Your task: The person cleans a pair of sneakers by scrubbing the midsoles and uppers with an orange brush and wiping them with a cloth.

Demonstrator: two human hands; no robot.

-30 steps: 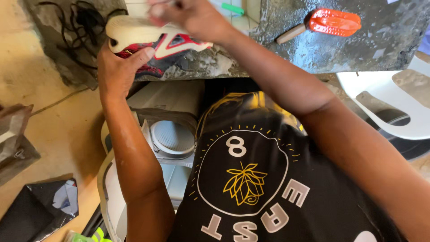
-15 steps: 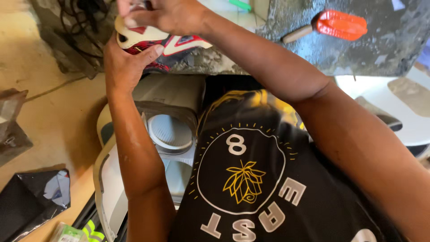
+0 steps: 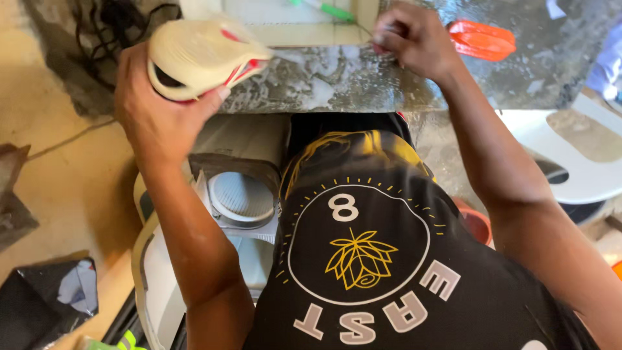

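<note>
Cream rubber shows first: one sneaker with a cream ribbed sole and red-and-white upper (image 3: 197, 55) is held at the far left, sole turned up toward the camera, its heel end lying in the palm of the left hand (image 3: 152, 116), whose fingers and thumb are wrapped tight around it. It hangs just over the near edge of one wet, soapy grey concrete slab (image 3: 337, 81) that runs across the far side of the scene. The right hand (image 3: 414, 42) rests farther right on that slab, fingers curled together around something small; what it pinches is too blurred to tell. Just beyond it to the right lies one orange plastic scrubbing brush (image 3: 483, 40), partly hidden by the knuckles. One green stick-like tool (image 3: 334, 11) lies on one pale tile (image 3: 291, 19) at the far middle. A tangle of black laces or cord (image 3: 107, 23) sits at the far left. Below the slab, near the left forearm, stands one white appliance with a round ribbed filter (image 3: 240, 198). One white plastic chair (image 3: 583, 162) stands at the right, and one black bag (image 3: 45, 298) lies on the tan floor at the near left.
</note>
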